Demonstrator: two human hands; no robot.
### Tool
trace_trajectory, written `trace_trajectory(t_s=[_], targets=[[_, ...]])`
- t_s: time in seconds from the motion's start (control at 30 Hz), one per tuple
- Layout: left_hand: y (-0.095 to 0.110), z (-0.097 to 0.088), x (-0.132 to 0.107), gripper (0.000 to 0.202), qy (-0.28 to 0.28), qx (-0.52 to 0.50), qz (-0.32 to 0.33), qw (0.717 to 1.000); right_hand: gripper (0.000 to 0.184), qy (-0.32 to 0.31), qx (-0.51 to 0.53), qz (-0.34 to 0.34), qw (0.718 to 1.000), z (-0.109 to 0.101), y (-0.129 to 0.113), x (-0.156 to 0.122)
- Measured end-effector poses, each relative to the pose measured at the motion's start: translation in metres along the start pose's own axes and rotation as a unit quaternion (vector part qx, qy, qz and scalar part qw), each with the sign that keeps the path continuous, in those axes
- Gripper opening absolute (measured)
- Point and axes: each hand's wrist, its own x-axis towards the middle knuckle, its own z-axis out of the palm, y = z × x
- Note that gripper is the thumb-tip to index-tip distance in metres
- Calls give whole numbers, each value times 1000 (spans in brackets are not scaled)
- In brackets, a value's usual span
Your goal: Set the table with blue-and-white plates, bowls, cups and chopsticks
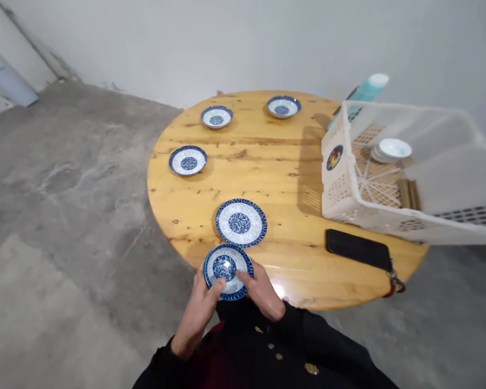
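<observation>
I hold a small blue-and-white porcelain plate [227, 270] in both hands, just over the near edge of the round wooden table [259, 173]. My left hand [200, 308] grips its lower left rim, with the thumb on its face. My right hand [261, 289] holds the right rim, with the thumb across the face. Closest to the held plate, a matching plate [241, 222] lies flat on the table. Several smaller blue-rimmed dishes stand farther off, including ones at the left [188, 160] and the far edge [283, 106].
A white plastic basket [340, 189] sits at the table's right side, overhanging it, with white dishes [392, 149] inside. A black phone [358, 249] lies near the right edge. A teal bottle [368, 89] stands behind the basket. Concrete floor surrounds the table.
</observation>
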Motion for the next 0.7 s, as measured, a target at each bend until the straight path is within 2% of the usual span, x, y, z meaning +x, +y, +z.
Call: trace_trajectory(t_s=[0.13, 0.27, 0.37, 0.53, 0.7], targets=[[38, -23, 57, 52, -60, 53, 12, 997, 35, 57, 27, -20, 998, 22, -18, 45], [71, -27, 104, 52, -90, 75, 22, 993, 34, 117, 26, -40, 992, 28, -37, 81], [95, -19, 137, 49, -136, 88, 34, 986, 32, 163, 32, -42, 985, 22, -50, 105], [132, 7, 196, 50, -234, 91, 74, 965, 30, 241, 88, -33, 966, 1, -72, 147], [161, 27, 265, 46, -322, 92, 54, 941, 21, 304, 151, 6, 941, -14, -98, 196]])
